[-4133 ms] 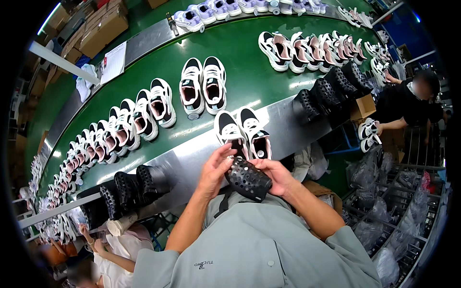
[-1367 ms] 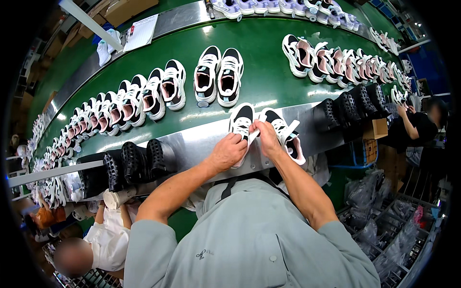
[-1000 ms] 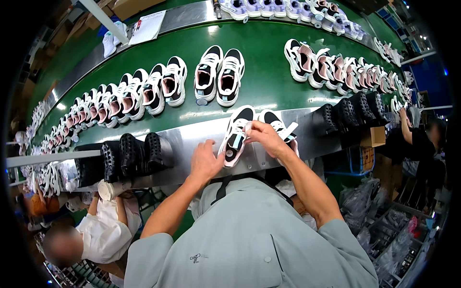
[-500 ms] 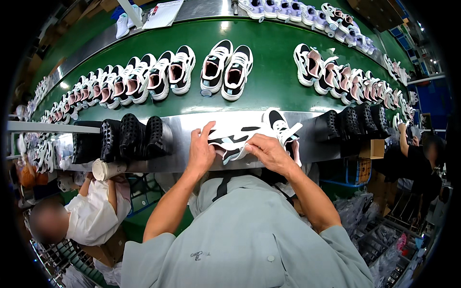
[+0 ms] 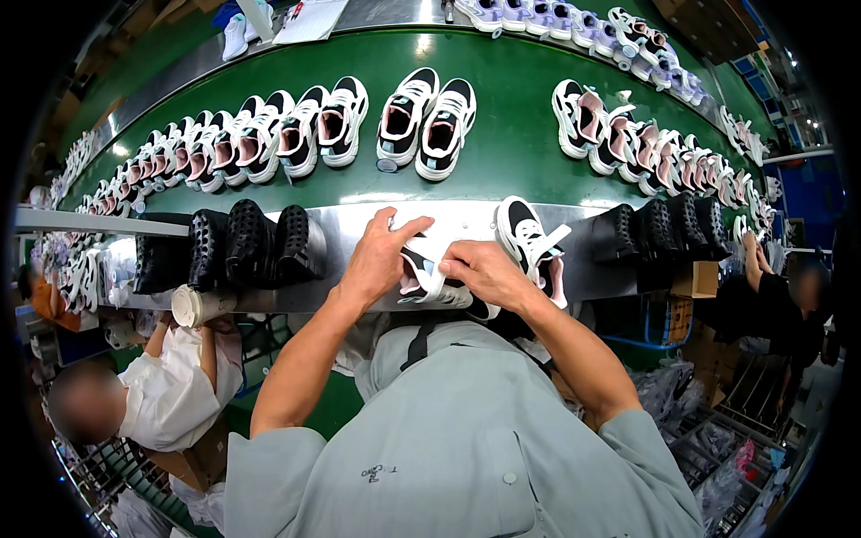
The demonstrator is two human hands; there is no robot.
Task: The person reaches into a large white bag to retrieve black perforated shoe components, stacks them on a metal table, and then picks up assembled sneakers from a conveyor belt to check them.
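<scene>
Left hand (image 5: 378, 257): spread against the heel end of the tilted shoe; whether its fingers grip, I cannot tell.
Right hand (image 5: 484, 272): closed, thumb and fingers pinching the shoe near its opening.
Tilted shoe (image 5: 434, 285): between both hands at the metal strip (image 5: 471, 213), leaning on its side, toe toward the lower right.
Second shoe (image 5: 526, 238): upright just beside the right hand, its white strap (image 5: 553, 238) sticking out loose.
Steadying: the heel probably turns best against a broad left palm, without squeezing the soft collar.
Pinching: a light, even hold on the edge should avoid creasing it.
Clearance: better to lift the white parts off the metal and keep right knuckles from that loose strap.
</scene>
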